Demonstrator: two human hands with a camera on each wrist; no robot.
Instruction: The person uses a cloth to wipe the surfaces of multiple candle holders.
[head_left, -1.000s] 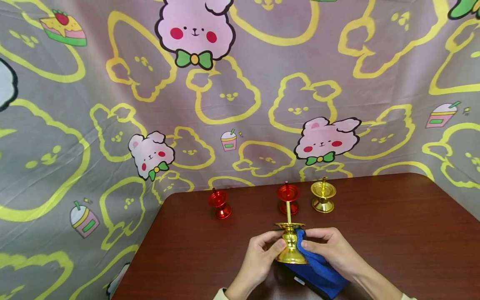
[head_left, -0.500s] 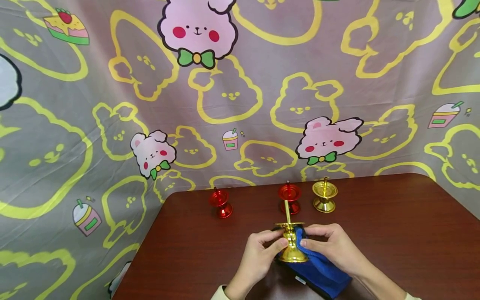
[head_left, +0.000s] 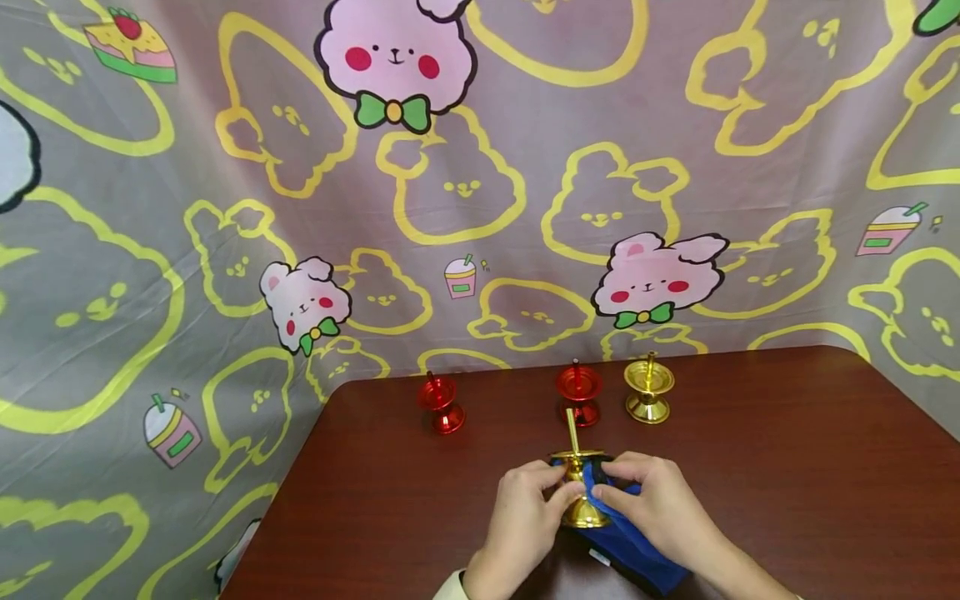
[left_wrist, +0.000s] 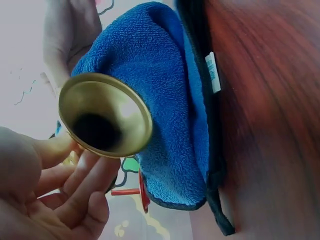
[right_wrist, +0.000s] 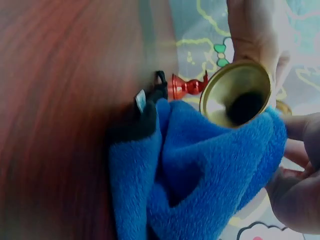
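Observation:
A gold metal candle holder [head_left: 587, 515], with a flat dish and a thin upright stem, is held over the near part of the table, its stem leaning slightly left. My left hand [head_left: 521, 517] grips its waist from the left, thumb in front. From the right, my right hand [head_left: 663, 510] pinches a blue towel [head_left: 647, 554] against the same waist. The towel [left_wrist: 155, 95] is fuzzy, with a black edge and a small white label, and hangs below the holder. Both wrist views look into the hollow underside of the base [right_wrist: 220, 107].
Farther back on the brown table [head_left: 390, 500] stand a red candle holder [head_left: 442, 408] at left, another red one [head_left: 579, 387] behind the held one, and a gold one [head_left: 649, 392] to its right. A patterned curtain [head_left: 525, 167] hangs behind the table.
My right hand has shifted left with the towel, which now covers more of the holder's waist. The holder's stem tips a bit more to the left. The standing holders stay put.

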